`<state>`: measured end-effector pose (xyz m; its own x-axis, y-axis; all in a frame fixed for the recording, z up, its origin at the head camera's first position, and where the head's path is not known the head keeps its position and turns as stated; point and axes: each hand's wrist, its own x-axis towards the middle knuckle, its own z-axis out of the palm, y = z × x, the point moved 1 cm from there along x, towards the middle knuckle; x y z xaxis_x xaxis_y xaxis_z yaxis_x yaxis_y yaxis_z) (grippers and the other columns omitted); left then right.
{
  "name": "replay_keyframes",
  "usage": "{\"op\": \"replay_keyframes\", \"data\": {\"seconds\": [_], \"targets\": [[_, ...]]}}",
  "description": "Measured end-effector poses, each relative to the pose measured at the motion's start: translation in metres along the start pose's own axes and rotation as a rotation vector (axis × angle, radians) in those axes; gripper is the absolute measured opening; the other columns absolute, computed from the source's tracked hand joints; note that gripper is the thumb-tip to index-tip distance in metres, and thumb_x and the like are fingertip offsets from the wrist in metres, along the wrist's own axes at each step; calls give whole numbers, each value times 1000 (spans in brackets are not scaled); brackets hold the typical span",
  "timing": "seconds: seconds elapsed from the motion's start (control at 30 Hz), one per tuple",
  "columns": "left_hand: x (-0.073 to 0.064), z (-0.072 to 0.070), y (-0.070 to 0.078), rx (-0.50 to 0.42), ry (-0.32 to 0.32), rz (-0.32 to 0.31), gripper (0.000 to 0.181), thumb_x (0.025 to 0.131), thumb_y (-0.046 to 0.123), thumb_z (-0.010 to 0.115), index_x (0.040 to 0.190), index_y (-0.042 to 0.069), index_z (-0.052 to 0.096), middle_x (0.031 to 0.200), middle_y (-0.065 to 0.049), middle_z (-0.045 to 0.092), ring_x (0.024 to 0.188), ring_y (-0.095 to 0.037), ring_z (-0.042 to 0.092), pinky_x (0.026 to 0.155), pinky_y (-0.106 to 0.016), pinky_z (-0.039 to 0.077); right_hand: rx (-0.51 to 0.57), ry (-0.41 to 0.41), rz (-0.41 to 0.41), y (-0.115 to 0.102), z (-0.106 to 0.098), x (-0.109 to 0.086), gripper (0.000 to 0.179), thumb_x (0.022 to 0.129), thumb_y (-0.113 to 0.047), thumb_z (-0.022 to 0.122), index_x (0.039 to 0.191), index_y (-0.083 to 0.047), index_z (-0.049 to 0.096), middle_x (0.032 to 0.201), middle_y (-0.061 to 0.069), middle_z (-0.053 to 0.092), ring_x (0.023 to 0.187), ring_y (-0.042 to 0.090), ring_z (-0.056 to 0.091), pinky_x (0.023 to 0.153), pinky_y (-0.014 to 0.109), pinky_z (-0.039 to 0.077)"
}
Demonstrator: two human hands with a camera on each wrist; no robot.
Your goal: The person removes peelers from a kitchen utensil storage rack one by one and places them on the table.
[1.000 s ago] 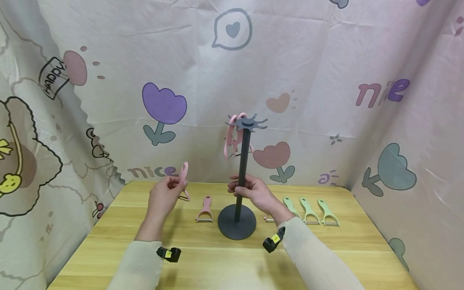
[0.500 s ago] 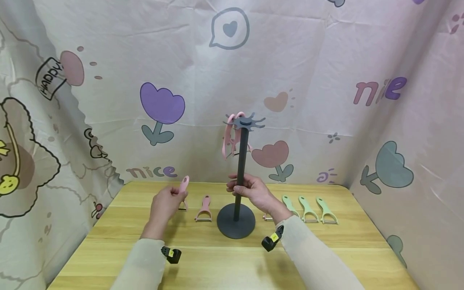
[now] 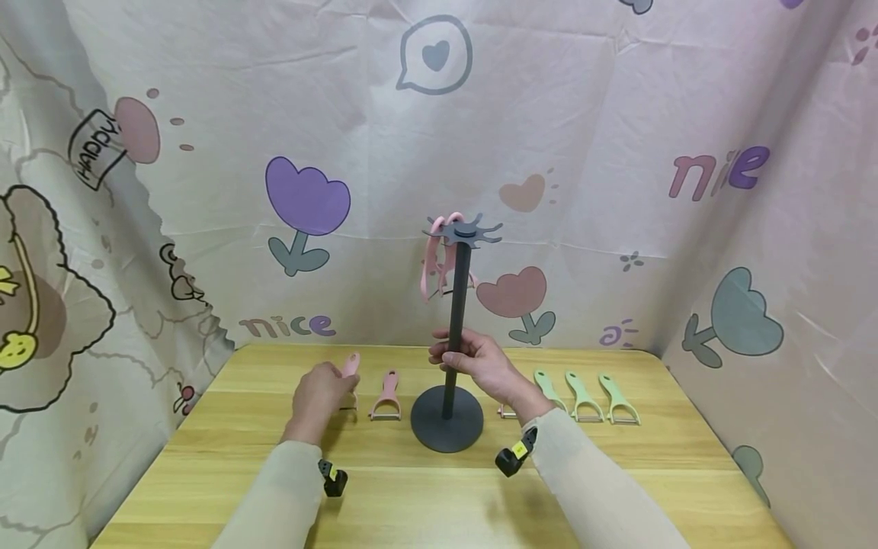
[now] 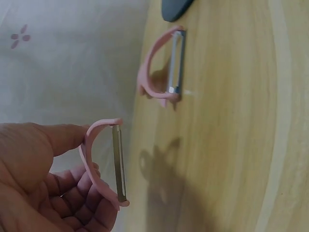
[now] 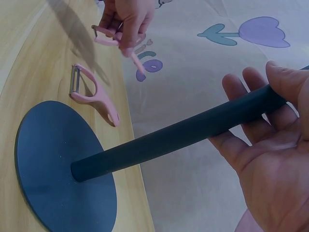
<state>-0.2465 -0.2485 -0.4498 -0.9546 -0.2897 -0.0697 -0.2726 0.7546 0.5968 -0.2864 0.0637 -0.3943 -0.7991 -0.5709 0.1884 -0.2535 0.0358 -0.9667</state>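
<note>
My left hand (image 3: 321, 398) pinches a pink peeler (image 3: 351, 364) by its handle, low over the left of the table. In the left wrist view, its metal blade (image 4: 119, 164) faces the tabletop and a shadow falls beside it. Another pink peeler (image 3: 389, 387) lies on the wood just right of that hand. My right hand (image 3: 488, 367) holds the dark pole of a stand (image 3: 458, 305), thumb on one side and fingers on the other. Two pink peelers (image 3: 428, 267) hang from hooks on the left of the stand's top.
The stand's round base (image 3: 428, 431) rests mid-table. Right of it, a pink peeler (image 3: 506, 412) is mostly hidden by my right hand. Three green peelers (image 3: 581, 393) lie in a row farther right. A printed cloth backdrop (image 3: 590, 91) rises behind the table (image 3: 439, 503).
My left hand has lowered the pink peeler toward the table and moved slightly right. My right hand keeps its hold on the pole, and the hanging peelers stay as they were.
</note>
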Motion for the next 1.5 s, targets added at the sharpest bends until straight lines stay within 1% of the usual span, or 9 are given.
{"op": "replay_keyframes", "data": {"seconds": [0.1,0.3,0.47,0.57,0.7,0.83,0.93,1.2,1.5], "targets": [[2,5,1,16,-13,-13,38,98,39,68,98,1,72,96,-18,74,79,-30,64,72,-47,53,-1,1,1,0,0,0,40,104,-2,62,144,-6,60,127,20,72,119,30,73,105,44,58],[4,13,3,57,-19,-32,45,99,37,69,111,-6,69,103,-23,73,80,-32,63,70,-48,54,6,1,-3,0,0,0,39,104,-2,62,143,-6,61,126,20,72,119,30,73,105,45,58],[7,18,3,65,-12,-38,46,98,36,70,113,-7,68,103,-24,72,81,-33,64,71,-50,56,8,-3,-7,0,0,0,40,104,-2,63,143,-6,60,127,21,72,119,31,73,105,45,57],[7,20,3,70,-15,-49,43,98,36,70,110,-6,67,98,-22,71,79,-32,62,69,-47,54,9,-2,-2,0,0,-1,40,104,-2,62,144,-7,61,127,21,72,119,30,73,105,45,57],[5,22,4,75,-21,-51,36,99,35,69,92,0,65,85,-17,67,73,-29,60,61,-40,49,12,-2,1,1,0,-1,40,104,-2,62,144,-7,61,127,20,72,119,29,73,105,44,57],[6,23,2,78,-27,-54,36,98,35,69,79,6,62,78,-12,65,68,-26,59,56,-35,45,19,-5,-7,1,0,0,39,104,-2,62,143,-6,61,127,20,72,119,29,73,105,44,58],[7,24,2,83,-30,-55,35,97,34,69,76,7,62,77,-12,65,68,-26,59,55,-34,44,22,-6,-10,2,-1,0,39,104,-1,62,143,-5,61,126,21,72,119,29,73,105,44,58],[7,25,0,100,-25,-60,33,96,33,71,79,5,64,82,-14,67,71,-27,60,56,-35,45,13,-5,-8,1,0,-1,40,104,-2,63,143,-6,61,127,20,72,119,29,73,105,44,57],[9,25,-5,98,-29,-51,36,95,34,72,72,7,63,80,-13,67,69,-26,58,56,-35,45,17,-4,-6,1,0,0,40,104,-2,63,144,-6,61,127,22,71,119,29,73,105,44,58]]}}
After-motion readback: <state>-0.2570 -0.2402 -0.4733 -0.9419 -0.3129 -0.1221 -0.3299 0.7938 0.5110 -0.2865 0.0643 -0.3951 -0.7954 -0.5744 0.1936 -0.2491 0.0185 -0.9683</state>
